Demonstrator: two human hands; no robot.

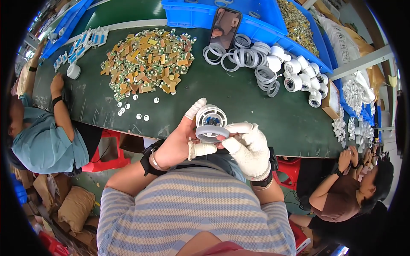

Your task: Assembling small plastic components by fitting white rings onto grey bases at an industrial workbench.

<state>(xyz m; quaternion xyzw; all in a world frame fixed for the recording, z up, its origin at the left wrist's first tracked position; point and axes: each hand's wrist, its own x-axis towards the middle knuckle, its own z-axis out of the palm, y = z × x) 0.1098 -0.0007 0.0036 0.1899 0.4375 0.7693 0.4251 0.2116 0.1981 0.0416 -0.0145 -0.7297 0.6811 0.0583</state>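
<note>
My left hand, with white covers on thumb and forefinger, is closed round a white round housing in front of my body. Inside the housing's open face shows a small blue circuit board. A grey plastic ring is tilted against the near side of the housing. My right hand, in a white knitted glove, pinches this ring at its right side. Its fingertips are close to the housing, and whether they also touch it I cannot tell.
On the green table lie a heap of small circuit boards, white discs, loose grey rings and white housings. A phone leans on a blue bin. Co-workers sit left and right.
</note>
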